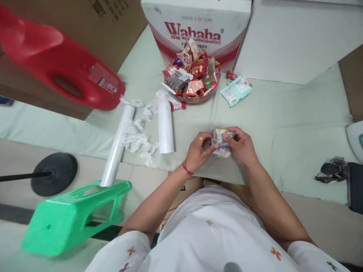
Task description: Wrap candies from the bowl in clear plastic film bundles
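Observation:
A small clear-wrapped snack packet [222, 149] with yellow marks and dark contents is held between both hands near the table's front edge. My left hand [198, 150], with a ring and a red string bracelet, pinches its left side. My right hand [243, 145] grips the right side, its thumb lying across the front of the packet. Beyond the hands stands a round bowl [195, 99] heaped with wrapped snacks. A light green packet [236, 90] lies to the right of the bowl, beside a small red one.
Two white rolls [166, 126] lie at the left with crumpled plastic [136, 138] around them. A red jug [70, 71], a Wahaha box [198, 22] and cardboard stand behind. A green stool [76, 217] is at lower left; keys [331, 170] lie far right.

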`<control>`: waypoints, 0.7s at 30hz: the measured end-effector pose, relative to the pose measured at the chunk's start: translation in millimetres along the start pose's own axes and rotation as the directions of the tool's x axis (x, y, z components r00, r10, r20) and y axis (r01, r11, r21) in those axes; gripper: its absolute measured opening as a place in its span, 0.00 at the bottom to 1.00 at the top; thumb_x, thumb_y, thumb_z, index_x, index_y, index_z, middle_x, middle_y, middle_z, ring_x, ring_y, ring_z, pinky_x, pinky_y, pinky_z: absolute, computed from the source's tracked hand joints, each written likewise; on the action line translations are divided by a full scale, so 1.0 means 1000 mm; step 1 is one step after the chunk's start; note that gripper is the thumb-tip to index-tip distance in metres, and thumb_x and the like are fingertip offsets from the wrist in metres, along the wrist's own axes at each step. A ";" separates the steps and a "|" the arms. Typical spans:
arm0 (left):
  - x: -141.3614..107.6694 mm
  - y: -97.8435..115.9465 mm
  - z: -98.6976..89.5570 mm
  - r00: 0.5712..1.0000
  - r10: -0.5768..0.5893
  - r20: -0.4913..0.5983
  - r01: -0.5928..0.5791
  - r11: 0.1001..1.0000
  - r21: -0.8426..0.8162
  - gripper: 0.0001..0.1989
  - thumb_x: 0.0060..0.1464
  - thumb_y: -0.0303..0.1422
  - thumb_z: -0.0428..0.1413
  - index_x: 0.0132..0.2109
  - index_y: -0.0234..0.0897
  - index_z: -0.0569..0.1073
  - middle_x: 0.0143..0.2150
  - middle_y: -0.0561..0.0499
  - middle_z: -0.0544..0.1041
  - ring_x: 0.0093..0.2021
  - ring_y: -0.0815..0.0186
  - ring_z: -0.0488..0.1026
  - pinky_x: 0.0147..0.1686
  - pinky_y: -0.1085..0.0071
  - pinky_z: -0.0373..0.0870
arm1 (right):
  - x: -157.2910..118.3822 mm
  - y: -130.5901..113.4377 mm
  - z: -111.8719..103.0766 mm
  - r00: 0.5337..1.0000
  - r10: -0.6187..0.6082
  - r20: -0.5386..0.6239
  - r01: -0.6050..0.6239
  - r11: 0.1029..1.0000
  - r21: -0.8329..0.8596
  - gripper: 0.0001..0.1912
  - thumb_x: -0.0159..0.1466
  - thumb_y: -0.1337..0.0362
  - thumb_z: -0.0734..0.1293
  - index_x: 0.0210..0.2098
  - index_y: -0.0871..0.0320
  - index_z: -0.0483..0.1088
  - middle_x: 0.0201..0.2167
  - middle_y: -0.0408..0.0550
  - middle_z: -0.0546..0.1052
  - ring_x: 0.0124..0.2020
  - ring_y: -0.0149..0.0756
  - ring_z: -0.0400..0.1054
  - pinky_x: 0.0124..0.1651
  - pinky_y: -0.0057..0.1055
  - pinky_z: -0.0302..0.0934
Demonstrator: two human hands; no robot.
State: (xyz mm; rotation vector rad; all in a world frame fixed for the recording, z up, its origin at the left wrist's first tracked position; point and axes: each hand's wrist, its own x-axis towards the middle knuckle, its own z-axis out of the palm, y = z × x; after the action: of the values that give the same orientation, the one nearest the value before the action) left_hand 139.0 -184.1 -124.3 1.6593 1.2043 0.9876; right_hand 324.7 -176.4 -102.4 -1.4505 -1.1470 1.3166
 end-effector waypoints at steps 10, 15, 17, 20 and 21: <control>-0.011 0.027 0.025 0.957 -0.231 -0.174 0.223 0.973 -0.067 0.29 0.67 0.60 0.45 0.35 0.39 0.68 0.27 0.53 0.72 0.29 0.66 0.69 0.30 0.70 0.64 | -0.031 0.002 0.018 0.992 -0.028 -0.122 0.025 0.999 -0.024 0.26 0.64 0.39 0.66 0.48 0.54 0.70 0.32 0.44 0.75 0.31 0.36 0.68 0.34 0.32 0.65; -0.015 0.031 0.032 0.942 -0.211 -0.262 0.218 0.976 0.000 0.28 0.70 0.58 0.42 0.33 0.40 0.66 0.27 0.52 0.71 0.28 0.65 0.68 0.30 0.68 0.62 | -0.048 0.006 0.027 0.986 -0.104 -0.127 0.052 0.933 -0.357 0.23 0.70 0.40 0.59 0.35 0.53 0.65 0.26 0.45 0.73 0.27 0.37 0.66 0.31 0.32 0.58; -0.017 0.030 0.034 0.933 -0.235 -0.271 0.240 0.971 -0.015 0.28 0.70 0.57 0.41 0.32 0.41 0.66 0.26 0.52 0.70 0.27 0.65 0.67 0.30 0.68 0.62 | -0.051 0.007 0.026 0.989 -0.100 -0.112 0.058 0.942 -0.331 0.23 0.71 0.40 0.58 0.34 0.52 0.64 0.26 0.45 0.72 0.27 0.37 0.66 0.30 0.32 0.58; -0.021 0.030 0.036 0.918 -0.294 -0.265 0.296 0.955 -0.033 0.28 0.71 0.56 0.42 0.32 0.40 0.66 0.26 0.53 0.69 0.27 0.66 0.66 0.30 0.68 0.61 | -0.058 0.009 0.019 0.998 0.064 0.013 -0.062 0.991 -0.116 0.26 0.71 0.37 0.55 0.37 0.53 0.66 0.23 0.42 0.70 0.22 0.35 0.64 0.24 0.31 0.58; -0.023 0.030 0.037 0.920 -0.303 -0.249 0.304 0.952 -0.037 0.28 0.71 0.56 0.42 0.32 0.40 0.66 0.26 0.53 0.69 0.27 0.66 0.66 0.30 0.69 0.61 | -0.062 0.010 0.017 0.992 0.113 0.063 -0.110 0.992 -0.057 0.27 0.71 0.36 0.55 0.40 0.53 0.67 0.23 0.42 0.70 0.21 0.35 0.63 0.22 0.30 0.57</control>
State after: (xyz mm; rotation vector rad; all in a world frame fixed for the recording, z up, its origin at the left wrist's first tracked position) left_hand 177.6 -218.2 -111.2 1.3204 1.5780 1.0185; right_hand 307.0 -238.9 -100.3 -1.5389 -1.1659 1.4302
